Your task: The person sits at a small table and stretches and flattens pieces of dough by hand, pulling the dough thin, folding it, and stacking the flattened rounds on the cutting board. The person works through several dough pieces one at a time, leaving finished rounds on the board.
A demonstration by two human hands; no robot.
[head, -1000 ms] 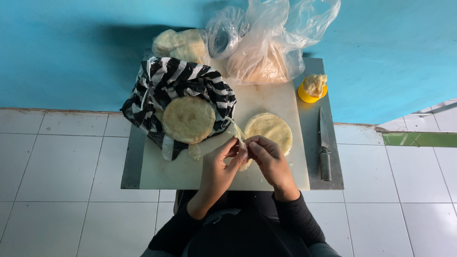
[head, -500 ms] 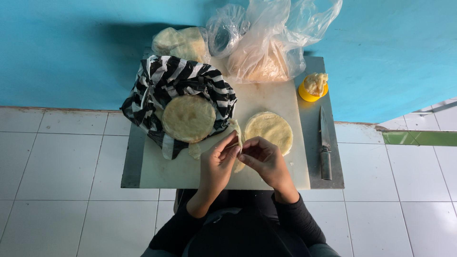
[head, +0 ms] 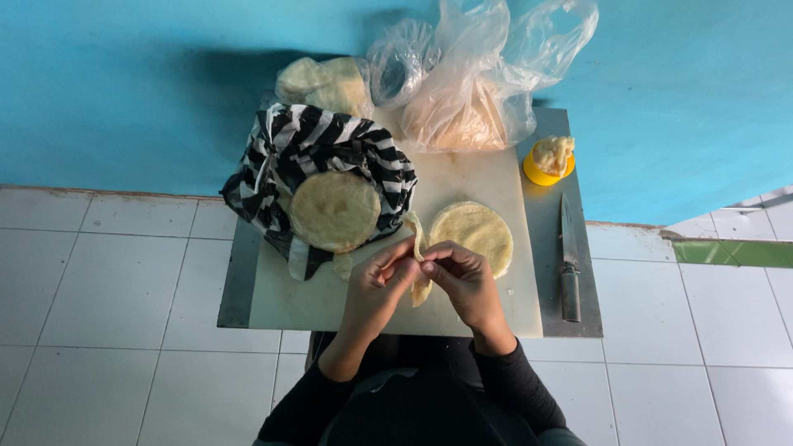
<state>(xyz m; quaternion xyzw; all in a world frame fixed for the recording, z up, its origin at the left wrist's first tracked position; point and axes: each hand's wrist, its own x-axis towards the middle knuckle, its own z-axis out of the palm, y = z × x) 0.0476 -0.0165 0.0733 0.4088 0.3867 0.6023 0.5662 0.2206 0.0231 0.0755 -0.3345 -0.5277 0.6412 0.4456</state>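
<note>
My left hand (head: 376, 285) and my right hand (head: 467, 281) meet over the near part of a white board (head: 285, 301), both pinching one thin pale flatbread (head: 419, 248) held edge-on between them. A round flatbread (head: 475, 231) lies flat on the board just beyond my right hand. Left of it, another round flatbread (head: 334, 211) rests on a black-and-white striped cloth (head: 330, 140).
A knife (head: 568, 260) lies along the grey tray (head: 591, 306) at the right. A small yellow cup (head: 551, 157) with dough sits at the back right. Clear plastic bags (head: 471, 91) and pale dough pieces (head: 322, 83) stand against the blue wall. White floor tiles surround the tray.
Both hands have drawn slightly closer together on the held flatbread, and it now stands more upright between the fingers. Everything else has stayed in place.
</note>
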